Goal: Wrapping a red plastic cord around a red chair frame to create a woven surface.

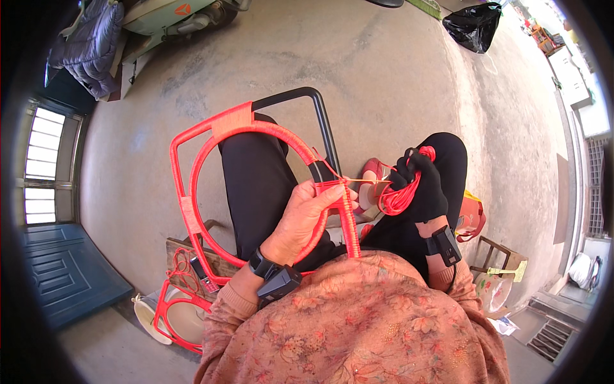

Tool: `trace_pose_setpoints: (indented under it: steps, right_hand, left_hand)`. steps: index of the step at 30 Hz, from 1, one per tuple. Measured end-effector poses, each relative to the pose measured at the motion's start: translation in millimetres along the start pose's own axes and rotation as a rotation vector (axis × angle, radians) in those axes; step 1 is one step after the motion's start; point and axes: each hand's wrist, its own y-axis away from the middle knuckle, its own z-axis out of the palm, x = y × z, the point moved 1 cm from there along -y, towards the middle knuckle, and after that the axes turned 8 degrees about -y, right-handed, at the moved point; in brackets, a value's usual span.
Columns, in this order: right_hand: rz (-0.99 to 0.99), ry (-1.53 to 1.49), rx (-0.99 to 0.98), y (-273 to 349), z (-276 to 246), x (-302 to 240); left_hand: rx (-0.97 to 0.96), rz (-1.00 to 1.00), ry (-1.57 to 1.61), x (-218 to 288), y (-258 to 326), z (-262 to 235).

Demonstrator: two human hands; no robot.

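Note:
Across my lap rests a metal frame (323,121) with a round ring inside a squarish outer loop. Most of it is wound in red-orange cord; bare black tubing shows at its upper right corner. My bare left hand (306,214) is closed around the wrapped bar and ring on the frame's right side, thumb on top. My right hand (427,192), in a black glove, grips a looped bundle of red cord (398,200) to the right of the frame. A taut strand of cord runs from that bundle to the bar beside my left fingers.
Another red-wrapped frame (167,313) leans by a pale bucket (148,317) at lower left, near a wooden stool (182,256). A wooden rack (502,259) and a red bag (472,217) stand at right. A scooter (169,16) and a black plastic bag (473,27) are farther off.

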Motion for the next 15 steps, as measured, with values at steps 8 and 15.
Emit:
trace_pose_setpoints:
  steps: [8,15]
  right_hand:
    - [-0.038,0.124,0.019,6.2,-12.1,0.2]
    - [-0.028,0.307,-0.082,14.5,-12.2,-1.5]
  left_hand:
    - [0.009,0.007,0.032,-0.2,1.2,2.3]
    - [-0.013,-0.042,-0.073,11.1,-0.7,4.4]
